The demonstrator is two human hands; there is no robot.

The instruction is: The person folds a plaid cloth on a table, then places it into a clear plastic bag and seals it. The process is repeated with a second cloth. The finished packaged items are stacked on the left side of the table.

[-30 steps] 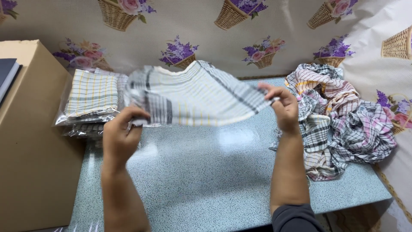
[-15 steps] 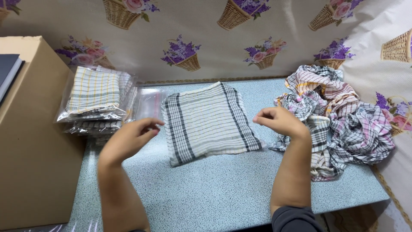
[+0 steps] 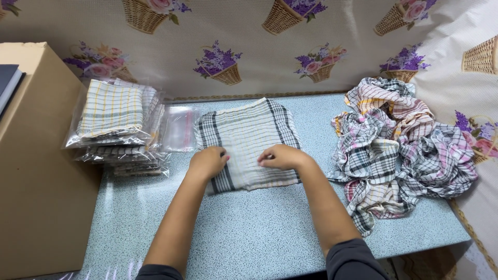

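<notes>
Here a checked cloth point(image 3: 248, 142) lies flat on the speckled table point(image 3: 249, 228), mid-table near the wall. Both hands, left point(image 3: 207, 162) and right point(image 3: 282, 156), press open-palmed on its near edge, close together, gripping nothing. Bagged cloths point(image 3: 116, 124) are stacked at left; a loose heap point(image 3: 399, 150) lies right.

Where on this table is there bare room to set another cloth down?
Bare table shows along the near edge, below the flat checked cloth and both hands. The left is crowded by bagged cloths, the right by a loose cloth heap.
</notes>
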